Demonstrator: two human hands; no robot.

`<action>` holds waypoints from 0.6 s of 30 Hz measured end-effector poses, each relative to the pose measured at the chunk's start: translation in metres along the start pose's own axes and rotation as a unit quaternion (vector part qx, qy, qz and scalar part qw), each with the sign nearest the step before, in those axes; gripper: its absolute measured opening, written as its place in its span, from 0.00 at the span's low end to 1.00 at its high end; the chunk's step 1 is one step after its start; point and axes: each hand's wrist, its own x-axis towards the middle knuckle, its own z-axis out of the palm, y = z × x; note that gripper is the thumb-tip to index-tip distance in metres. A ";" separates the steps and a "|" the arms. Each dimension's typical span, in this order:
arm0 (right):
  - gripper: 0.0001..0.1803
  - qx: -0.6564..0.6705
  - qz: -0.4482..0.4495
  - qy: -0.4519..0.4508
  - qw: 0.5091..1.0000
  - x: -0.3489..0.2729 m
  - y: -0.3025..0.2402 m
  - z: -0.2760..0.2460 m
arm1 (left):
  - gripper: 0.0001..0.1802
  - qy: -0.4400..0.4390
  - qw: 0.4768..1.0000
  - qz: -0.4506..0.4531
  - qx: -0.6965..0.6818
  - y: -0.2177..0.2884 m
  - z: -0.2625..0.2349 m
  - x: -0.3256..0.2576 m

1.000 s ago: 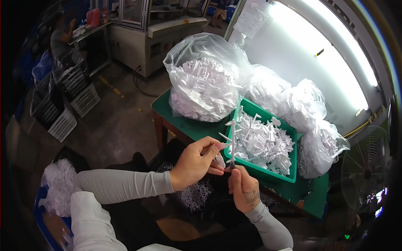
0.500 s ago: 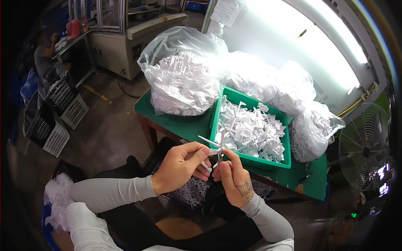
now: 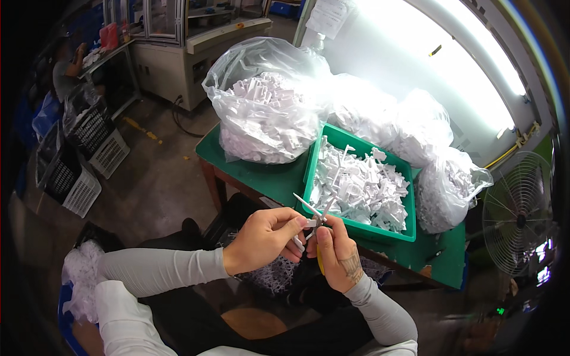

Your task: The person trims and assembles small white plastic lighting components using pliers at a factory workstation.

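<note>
White plastic sprue point(image 3: 316, 212), thin-branched

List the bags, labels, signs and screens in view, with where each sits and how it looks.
Big clear bag: left end of the green table, bulging with white plastic parts.
Smaller clear bags: behind and right of the green bin, same white filling.
White paper sheet: hung at top centre, rectangular.
No screens visible.

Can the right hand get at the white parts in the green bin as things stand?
Probably yes: the right hand is just in front of the open-topped green bin, nothing between, though its fingers already hold a small tool.
</note>
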 end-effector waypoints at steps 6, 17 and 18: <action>0.17 -0.013 -0.003 -0.011 1.000 0.003 -0.005 0.007 | 0.17 0.022 1.000 -0.011 0.003 0.002 -0.001 -0.009; 0.13 -0.051 0.033 0.015 0.998 -0.001 -0.004 0.006 | 0.18 -0.009 0.999 -0.052 -0.014 -0.002 0.001 -0.003; 0.13 -0.050 0.039 0.008 0.998 -0.003 -0.003 0.006 | 0.18 -0.007 0.999 -0.052 -0.006 -0.003 0.001 -0.004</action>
